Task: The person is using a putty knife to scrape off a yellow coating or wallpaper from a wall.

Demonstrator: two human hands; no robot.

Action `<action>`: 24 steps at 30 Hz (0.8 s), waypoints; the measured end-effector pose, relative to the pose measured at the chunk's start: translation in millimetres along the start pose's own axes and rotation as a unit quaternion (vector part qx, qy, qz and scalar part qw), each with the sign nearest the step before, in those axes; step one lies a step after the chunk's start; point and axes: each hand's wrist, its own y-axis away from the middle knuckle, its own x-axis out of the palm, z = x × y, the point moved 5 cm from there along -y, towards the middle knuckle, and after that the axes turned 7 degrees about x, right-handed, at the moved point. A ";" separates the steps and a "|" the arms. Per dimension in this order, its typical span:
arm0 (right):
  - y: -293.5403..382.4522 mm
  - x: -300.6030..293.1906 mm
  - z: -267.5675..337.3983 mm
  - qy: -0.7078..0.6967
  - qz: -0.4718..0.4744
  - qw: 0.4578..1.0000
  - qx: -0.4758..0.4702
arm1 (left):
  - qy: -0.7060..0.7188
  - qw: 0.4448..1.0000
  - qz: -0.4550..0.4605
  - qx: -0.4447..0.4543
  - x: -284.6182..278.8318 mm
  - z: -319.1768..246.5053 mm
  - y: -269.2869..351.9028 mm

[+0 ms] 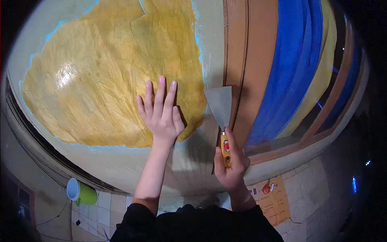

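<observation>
A broad yellow patch with a ragged light-blue edge covers much of the pale wall before me. Flat against its lower right part rests my left hand, fingers spread and holding nothing. My right hand grips the wooden handle of a putty knife, thumb on one side and index finger stretched toward the blade. The wide steel blade points up, over the strip between the patch's right edge and a brown wooden frame. Whether the blade touches the surface, I cannot tell.
To the right of the brown frame hang a blue curtain and a yellow curtain. A green bucket is at lower left, by the tiles. An orange sheet with writing shows at lower right. Dark cables run along the left.
</observation>
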 end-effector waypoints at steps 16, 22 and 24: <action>-6.4 6.8 5.8 0.041 -0.015 0.999 0.002 | 0.007 1.000 -0.010 -0.018 -0.8 0.6 -2.1; -1.7 1.8 6.0 0.021 -0.026 0.999 0.003 | 0.000 1.000 0.006 -0.007 -1.4 -1.2 -0.9; -8.9 5.5 10.4 0.023 -0.009 0.999 0.022 | -0.002 1.000 0.002 0.000 -1.9 0.1 -2.6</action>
